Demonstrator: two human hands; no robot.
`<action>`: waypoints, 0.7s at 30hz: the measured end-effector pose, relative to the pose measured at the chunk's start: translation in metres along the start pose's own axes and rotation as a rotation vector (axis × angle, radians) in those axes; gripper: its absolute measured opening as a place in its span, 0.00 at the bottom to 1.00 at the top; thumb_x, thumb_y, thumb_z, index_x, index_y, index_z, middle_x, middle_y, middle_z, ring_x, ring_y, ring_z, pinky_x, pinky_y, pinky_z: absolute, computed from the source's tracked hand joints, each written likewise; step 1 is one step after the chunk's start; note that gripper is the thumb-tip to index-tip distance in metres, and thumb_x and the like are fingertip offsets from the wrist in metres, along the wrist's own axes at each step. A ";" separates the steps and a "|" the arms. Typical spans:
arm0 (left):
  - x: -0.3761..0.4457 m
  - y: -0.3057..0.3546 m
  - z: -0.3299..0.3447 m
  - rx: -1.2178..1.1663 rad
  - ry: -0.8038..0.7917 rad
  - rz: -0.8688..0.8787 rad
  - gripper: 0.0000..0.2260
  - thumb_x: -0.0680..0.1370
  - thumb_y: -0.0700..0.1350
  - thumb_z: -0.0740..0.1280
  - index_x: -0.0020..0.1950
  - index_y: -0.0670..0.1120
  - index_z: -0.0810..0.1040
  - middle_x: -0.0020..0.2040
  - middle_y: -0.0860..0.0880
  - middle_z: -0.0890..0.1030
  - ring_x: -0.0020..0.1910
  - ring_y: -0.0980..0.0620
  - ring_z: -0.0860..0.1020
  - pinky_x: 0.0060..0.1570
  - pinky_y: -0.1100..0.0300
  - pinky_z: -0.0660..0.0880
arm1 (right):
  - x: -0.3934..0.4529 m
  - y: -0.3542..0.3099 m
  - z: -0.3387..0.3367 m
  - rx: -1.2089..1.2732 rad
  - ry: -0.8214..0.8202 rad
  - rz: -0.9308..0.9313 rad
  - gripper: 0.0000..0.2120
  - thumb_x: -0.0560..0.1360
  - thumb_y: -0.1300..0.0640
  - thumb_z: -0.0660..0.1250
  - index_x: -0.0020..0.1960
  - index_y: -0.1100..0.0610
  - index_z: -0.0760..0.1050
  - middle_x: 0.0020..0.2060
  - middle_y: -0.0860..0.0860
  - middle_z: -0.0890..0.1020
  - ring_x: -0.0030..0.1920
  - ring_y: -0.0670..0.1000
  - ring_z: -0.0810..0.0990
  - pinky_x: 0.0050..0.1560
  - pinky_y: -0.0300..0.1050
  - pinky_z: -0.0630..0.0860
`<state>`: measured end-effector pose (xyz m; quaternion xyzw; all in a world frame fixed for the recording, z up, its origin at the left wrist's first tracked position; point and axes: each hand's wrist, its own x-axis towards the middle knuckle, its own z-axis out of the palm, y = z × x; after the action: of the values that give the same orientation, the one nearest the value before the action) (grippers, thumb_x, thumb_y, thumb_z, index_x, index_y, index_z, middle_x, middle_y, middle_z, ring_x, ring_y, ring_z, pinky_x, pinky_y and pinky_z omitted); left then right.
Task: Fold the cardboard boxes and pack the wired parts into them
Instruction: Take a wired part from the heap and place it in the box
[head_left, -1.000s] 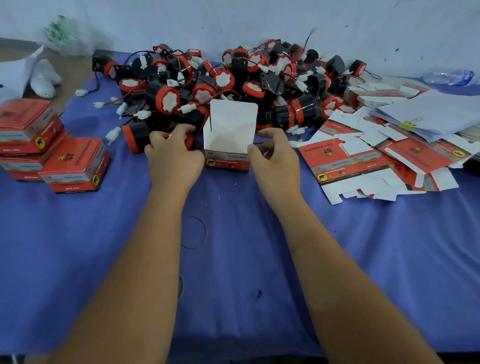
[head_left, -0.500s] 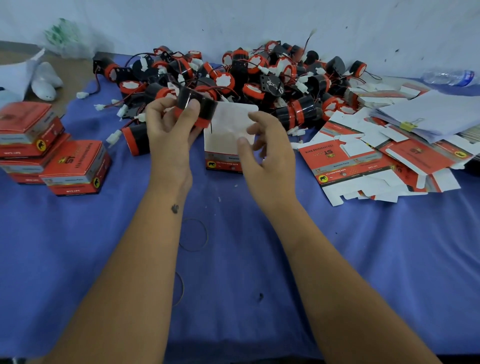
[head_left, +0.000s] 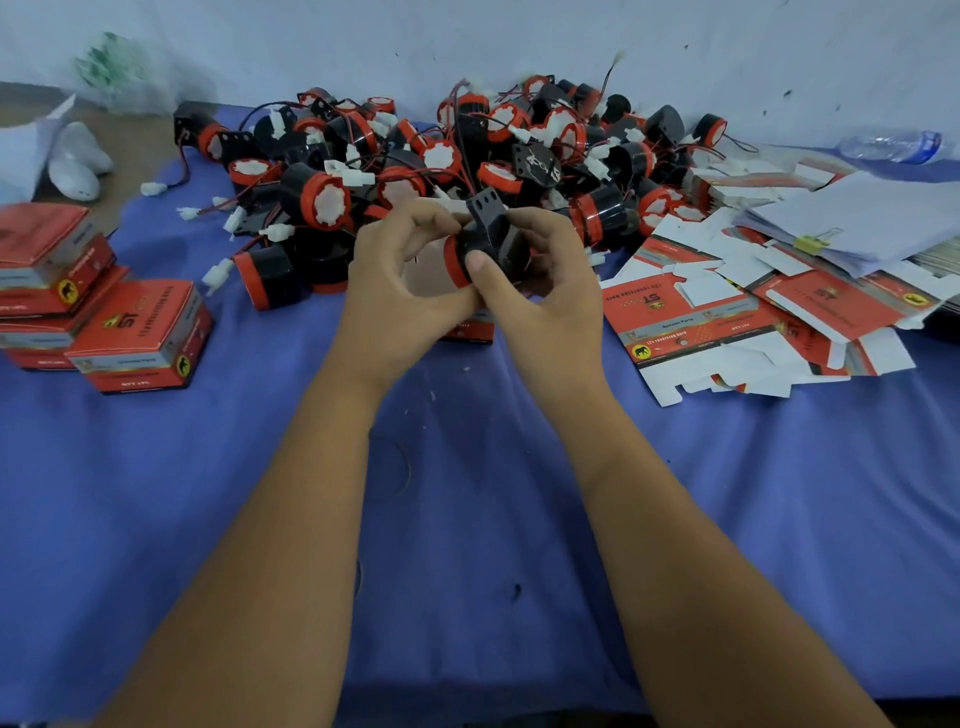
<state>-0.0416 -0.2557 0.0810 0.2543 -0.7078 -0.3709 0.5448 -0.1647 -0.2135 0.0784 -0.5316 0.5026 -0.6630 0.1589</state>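
Raised together above the desk (head_left: 467, 519) near its far edge, left hand (head_left: 402, 291) and right hand (head_left: 540, 296), fingers curled round one wired part (head_left: 491, 244).

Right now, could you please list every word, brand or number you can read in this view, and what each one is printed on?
"ST": brand mark on the closed red box, seen upside down.
"ST": on the flat unfolded carton, also upside down.
"QTY:1PC": apparently, on the closed red box's front face, blurred.
Smaller print on both: too small and blurred to read.
The part held in both hands: no legible text.
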 end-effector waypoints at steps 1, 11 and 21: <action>0.001 -0.003 -0.001 -0.006 0.028 0.000 0.10 0.72 0.41 0.69 0.51 0.52 0.74 0.56 0.52 0.81 0.61 0.57 0.78 0.60 0.56 0.76 | 0.001 0.000 0.000 -0.025 0.008 -0.012 0.17 0.74 0.59 0.72 0.61 0.58 0.74 0.54 0.53 0.80 0.56 0.51 0.78 0.58 0.53 0.76; 0.006 -0.048 -0.009 -0.081 0.095 -0.471 0.31 0.72 0.48 0.69 0.73 0.55 0.63 0.67 0.52 0.76 0.66 0.54 0.75 0.58 0.60 0.76 | 0.007 0.009 -0.001 -0.303 -0.167 -0.296 0.24 0.70 0.60 0.73 0.66 0.57 0.74 0.62 0.51 0.77 0.63 0.48 0.75 0.63 0.50 0.73; 0.004 -0.049 -0.003 0.077 0.097 -0.464 0.22 0.80 0.38 0.62 0.72 0.55 0.69 0.53 0.56 0.81 0.49 0.59 0.80 0.46 0.65 0.78 | 0.016 0.015 -0.008 -0.661 -0.216 -0.268 0.18 0.71 0.53 0.73 0.61 0.52 0.81 0.59 0.49 0.80 0.61 0.56 0.72 0.63 0.49 0.63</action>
<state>-0.0418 -0.2890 0.0443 0.4481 -0.6169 -0.4462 0.4685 -0.1826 -0.2284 0.0748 -0.6822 0.5956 -0.4201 -0.0575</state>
